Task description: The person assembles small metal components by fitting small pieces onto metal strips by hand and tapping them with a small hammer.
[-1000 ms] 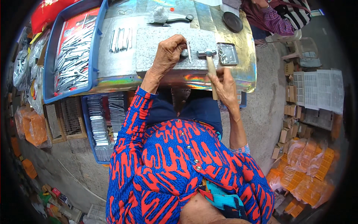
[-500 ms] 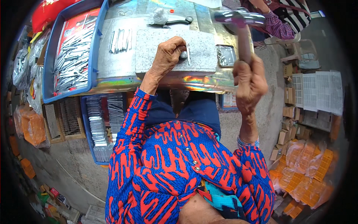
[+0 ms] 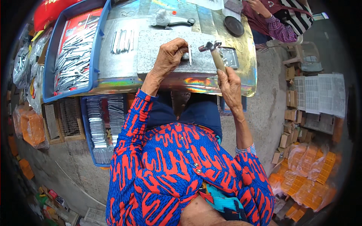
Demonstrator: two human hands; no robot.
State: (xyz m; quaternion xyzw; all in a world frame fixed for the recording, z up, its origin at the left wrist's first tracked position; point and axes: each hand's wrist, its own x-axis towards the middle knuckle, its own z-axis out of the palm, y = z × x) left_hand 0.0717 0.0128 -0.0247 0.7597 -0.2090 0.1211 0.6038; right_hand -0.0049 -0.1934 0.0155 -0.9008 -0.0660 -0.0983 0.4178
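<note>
My left hand (image 3: 172, 54) is closed in a pinch over a grey metal block (image 3: 158, 49) on the table. Its fingertips hold a slim silver metal strip (image 3: 190, 55) standing on or just above the block; its exact kind is unclear. A small dark round piece beneath those fingers is mostly hidden. My right hand (image 3: 230, 87) is wrapped round the wooden handle of a hammer (image 3: 216, 56). The hammer's head is right of the strip and apart from it, above the block's right end, beside a small tray of tiny parts (image 3: 233, 62).
On the left stands a blue bin (image 3: 94, 64) of silver strips. Several strips (image 3: 121, 41) lie beside the block, with pliers (image 3: 175, 25) behind. A dark round lid (image 3: 234, 26) is at back right, near another person's sleeve (image 3: 282, 28). Another blue bin (image 3: 90, 132) sits below.
My right hand has brought the hammer down and to the left, from high on the right to near the block. My left hand and the strip have hardly moved.
</note>
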